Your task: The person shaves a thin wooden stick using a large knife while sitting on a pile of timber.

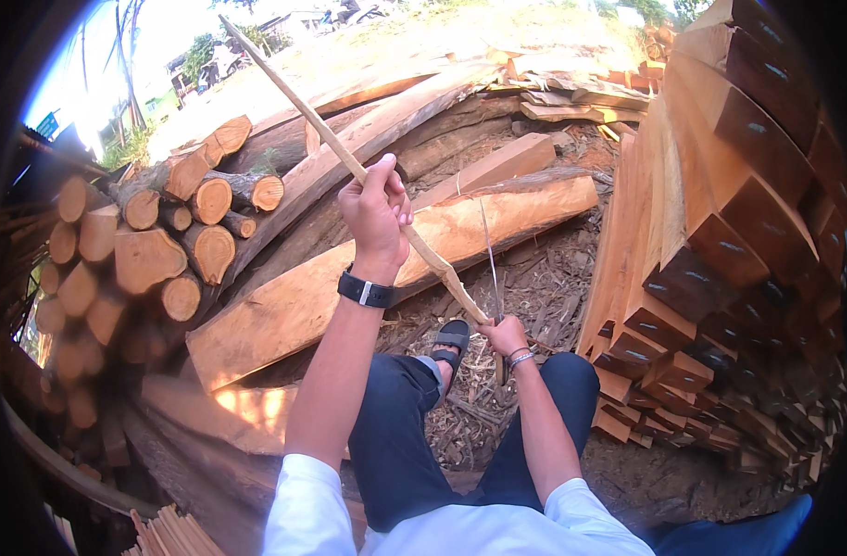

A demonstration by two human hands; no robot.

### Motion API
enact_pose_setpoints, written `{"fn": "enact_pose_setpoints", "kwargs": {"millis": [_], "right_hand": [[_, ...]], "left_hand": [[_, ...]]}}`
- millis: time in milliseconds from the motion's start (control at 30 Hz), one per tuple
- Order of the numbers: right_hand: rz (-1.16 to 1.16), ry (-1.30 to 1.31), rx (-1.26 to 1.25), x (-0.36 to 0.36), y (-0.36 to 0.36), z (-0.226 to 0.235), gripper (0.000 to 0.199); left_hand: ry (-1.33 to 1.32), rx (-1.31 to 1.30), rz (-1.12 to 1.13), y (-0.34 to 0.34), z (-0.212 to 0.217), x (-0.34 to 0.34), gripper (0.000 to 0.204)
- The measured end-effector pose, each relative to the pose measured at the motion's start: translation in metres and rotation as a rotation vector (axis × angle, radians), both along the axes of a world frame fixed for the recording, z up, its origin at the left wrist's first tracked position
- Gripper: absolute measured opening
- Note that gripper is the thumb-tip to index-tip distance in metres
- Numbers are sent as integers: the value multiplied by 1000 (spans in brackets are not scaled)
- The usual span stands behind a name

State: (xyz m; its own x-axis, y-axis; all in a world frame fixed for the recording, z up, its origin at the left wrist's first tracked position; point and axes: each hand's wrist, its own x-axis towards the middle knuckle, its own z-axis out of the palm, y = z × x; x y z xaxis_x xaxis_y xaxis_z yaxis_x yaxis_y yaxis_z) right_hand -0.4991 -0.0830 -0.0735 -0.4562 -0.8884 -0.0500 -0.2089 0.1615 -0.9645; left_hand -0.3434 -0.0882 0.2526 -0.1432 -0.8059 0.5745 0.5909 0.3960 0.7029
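A long, slightly crooked wooden stick (pixel 303 107) slants from the upper left down toward my right knee. My left hand (pixel 377 208) is closed around its middle, thumb up. Low down, the stick's lower end meets the fingers of my right hand (pixel 504 335), which is also closed. A long, narrow-bladed knife (pixel 489 243) points up and away from that fist, and what looks like its handle shows just below. My fingers partly hide how the stick end and the knife sit together. Beneath both arms lies a thick squared timber (pixel 284 320).
Cut round logs (pixel 210 199) are stacked at the left. Squared beams (pixel 692 250) rise in a tall pile at the right. Long slabs and planks (pixel 581 97) lie farther off. Bark and wood chips (pixel 544 287) cover the ground around my sandalled foot (pixel 451 347).
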Motion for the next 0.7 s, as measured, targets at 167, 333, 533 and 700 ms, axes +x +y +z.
{"fn": "enact_pose_setpoints", "kwargs": {"millis": [167,333,533,700], "right_hand": [[1,-3,15,1,1,5,30],[-5,-14,8,0,0,5,29],[-6,22,52,-1,-4,3,31],[-60,-20,92,-6,-12,-7,42]], "left_hand": [[-72,-17,7,2,-1,-3,35],[-105,-24,12,1,-2,-9,35],[-111,-34,-18,-3,-4,-14,36],[-107,-43,-72,-16,-12,-22,37]]}}
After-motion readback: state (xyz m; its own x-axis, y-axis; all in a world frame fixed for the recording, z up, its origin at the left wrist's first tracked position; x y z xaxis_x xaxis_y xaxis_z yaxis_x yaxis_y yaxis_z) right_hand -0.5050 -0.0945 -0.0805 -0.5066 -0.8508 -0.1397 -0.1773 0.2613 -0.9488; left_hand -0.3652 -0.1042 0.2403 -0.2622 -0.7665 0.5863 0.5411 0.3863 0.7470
